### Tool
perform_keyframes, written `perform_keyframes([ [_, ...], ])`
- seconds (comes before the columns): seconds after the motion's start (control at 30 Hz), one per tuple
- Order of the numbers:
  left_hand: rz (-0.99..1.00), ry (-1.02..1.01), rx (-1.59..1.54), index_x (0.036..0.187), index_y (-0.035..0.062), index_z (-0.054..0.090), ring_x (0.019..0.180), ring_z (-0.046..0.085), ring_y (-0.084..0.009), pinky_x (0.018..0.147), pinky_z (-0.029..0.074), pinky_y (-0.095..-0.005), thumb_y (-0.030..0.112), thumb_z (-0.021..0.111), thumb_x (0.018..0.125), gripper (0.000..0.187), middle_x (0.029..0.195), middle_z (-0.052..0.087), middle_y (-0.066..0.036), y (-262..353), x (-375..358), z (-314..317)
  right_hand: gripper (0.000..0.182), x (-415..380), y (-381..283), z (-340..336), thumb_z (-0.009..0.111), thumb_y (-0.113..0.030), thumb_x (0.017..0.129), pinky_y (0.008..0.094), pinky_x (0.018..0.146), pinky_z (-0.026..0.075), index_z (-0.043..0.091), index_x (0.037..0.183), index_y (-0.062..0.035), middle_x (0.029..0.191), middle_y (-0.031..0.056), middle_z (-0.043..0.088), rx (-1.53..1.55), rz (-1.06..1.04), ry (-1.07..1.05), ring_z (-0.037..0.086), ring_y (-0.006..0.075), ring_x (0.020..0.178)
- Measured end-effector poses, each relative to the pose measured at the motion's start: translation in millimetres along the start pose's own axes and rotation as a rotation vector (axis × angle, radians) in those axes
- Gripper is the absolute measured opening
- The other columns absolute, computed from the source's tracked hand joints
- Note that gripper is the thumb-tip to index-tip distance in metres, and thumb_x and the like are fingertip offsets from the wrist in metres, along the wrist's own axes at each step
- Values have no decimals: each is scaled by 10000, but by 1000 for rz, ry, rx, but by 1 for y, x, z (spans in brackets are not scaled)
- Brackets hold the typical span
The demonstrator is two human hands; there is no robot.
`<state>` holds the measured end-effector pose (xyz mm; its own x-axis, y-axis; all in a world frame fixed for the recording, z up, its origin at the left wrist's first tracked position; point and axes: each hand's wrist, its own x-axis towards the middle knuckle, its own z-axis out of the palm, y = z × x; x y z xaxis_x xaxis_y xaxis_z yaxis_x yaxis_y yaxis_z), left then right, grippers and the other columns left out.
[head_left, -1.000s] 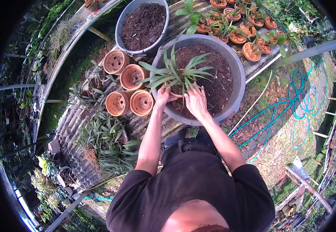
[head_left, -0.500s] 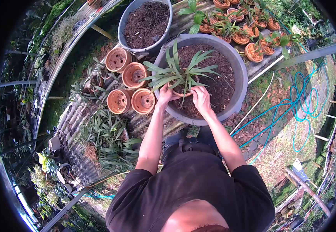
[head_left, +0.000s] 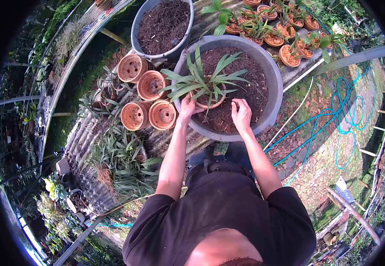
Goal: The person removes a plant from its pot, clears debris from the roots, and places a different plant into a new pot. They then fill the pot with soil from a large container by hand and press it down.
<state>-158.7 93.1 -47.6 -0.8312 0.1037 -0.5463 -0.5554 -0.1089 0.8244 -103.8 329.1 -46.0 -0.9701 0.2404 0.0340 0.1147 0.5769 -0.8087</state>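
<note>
A potted plant with long strap-like leaves [head_left: 201,80] stands in a terracotta pot [head_left: 212,105] inside a large grey tub [head_left: 277,104]. My left hand [head_left: 188,107] grips the pot's left rim. Dark, fibrous potting mix [head_left: 255,84] covers the tub's bottom around it. My right hand [head_left: 241,113] is over the mix, right of the pot and apart from it. Its fingers are curled together, and whatever they may hold is hidden.
Several terracotta pots [head_left: 162,115] stand left of the tub. A second tub [head_left: 135,33] of dark mix is behind them. Several potted seedlings [head_left: 289,55] fill the back right. Loose leafy plants [head_left: 126,155] lie front left, and a blue hose [head_left: 334,115] coils on the right.
My right hand has let go of the pot's rim and moved right, over the potting mix. My left hand has stayed on the pot.
</note>
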Motion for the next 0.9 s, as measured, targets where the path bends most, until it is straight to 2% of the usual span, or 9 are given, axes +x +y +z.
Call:
perform_keyframes([
  [0.1,17,-32,-43,1491,73,383,910,745,-294,752,652,-379,176,376,1090,414,1280,635,-174,-8,6,0,569,-9,47,7,781,-235,819,455,1001,497,601,1325,-49,1320,198,593,-465,-80,39,606,367,1162],
  [0.2,-13,-14,-78,1509,91,383,887,738,-286,759,648,-384,207,410,1091,435,1254,630,-138,-7,4,-1,437,-12,58,17,775,-229,814,465,989,512,687,1193,-31,1216,215,672,-402,-35,-155,643,366,1142],
  [0.47,33,138,-7,1490,82,387,756,737,-260,624,652,-373,258,456,1081,450,1255,628,-152,-20,10,-6,283,-3,58,9,750,-176,828,446,889,552,737,1047,3,953,227,728,-366,-3,-193,706,387,967],
  [0.5,25,140,-22,1466,69,422,835,729,-247,623,653,-373,230,465,1076,424,1230,630,-139,-21,9,-8,295,-1,55,3,757,-190,829,446,887,550,738,1044,11,954,234,727,-334,19,-160,708,389,959],
  [0.6,193,147,109,1451,84,472,728,655,-154,646,639,-351,267,492,1073,421,991,648,-78,-31,12,-17,406,5,48,-16,792,-258,827,444,875,552,721,1102,32,947,249,722,-243,73,-96,712,396,919],
  [0.7,369,146,311,1405,67,515,791,638,-142,645,629,-335,286,515,1065,404,1035,650,-79,-59,28,-38,304,13,25,-30,770,-193,834,428,801,551,732,1061,6,921,217,735,-86,147,-62,727,358,856],
  [0.8,371,94,333,1377,33,549,1107,643,-254,957,493,-378,219,533,1046,380,1216,668,-186,-56,23,-36,272,22,9,-32,758,-160,834,421,780,555,732,1051,2,948,207,738,94,74,-112,728,349,868],
  [0.83,322,55,360,1380,35,550,1100,643,-250,944,500,-382,223,537,1045,384,1202,676,-188,-48,18,-33,264,27,3,-30,750,-142,830,412,758,557,730,1042,14,963,196,741,94,-192,-40,729,337,865],
  [0.9,378,28,449,1387,31,546,1043,655,-240,880,523,-377,210,545,1042,389,1157,694,-183,-26,-3,-19,250,33,-4,-19,745,-121,808,400,759,552,723,1007,29,928,178,731,165,-176,-64,718,337,854],
])
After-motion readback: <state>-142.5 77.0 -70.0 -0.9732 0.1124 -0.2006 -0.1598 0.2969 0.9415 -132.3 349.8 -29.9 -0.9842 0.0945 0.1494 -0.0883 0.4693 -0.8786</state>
